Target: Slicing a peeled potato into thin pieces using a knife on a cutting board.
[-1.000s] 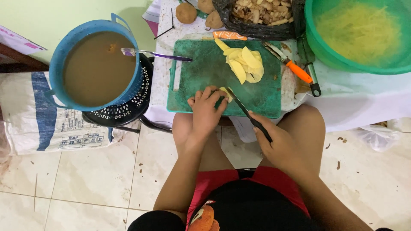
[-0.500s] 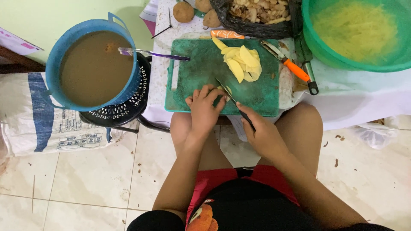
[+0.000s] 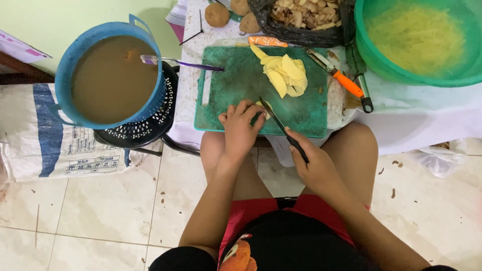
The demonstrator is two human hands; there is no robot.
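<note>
The single head view looks steeply down, close above the green cutting board [image 3: 241, 80] and lap.

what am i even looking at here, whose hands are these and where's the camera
There is no machine: a person wears a camera on the head, so the one view looks straight down at their own hands and knees. The left hand presses a pale potato piece onto a green cutting board. The right hand has its grip on a dark knife, blade at that piece. Yellow slices are piled further up the board. Beside it lie an orange-handled peeler, a blue bucket of brown water and a green basin.
</note>
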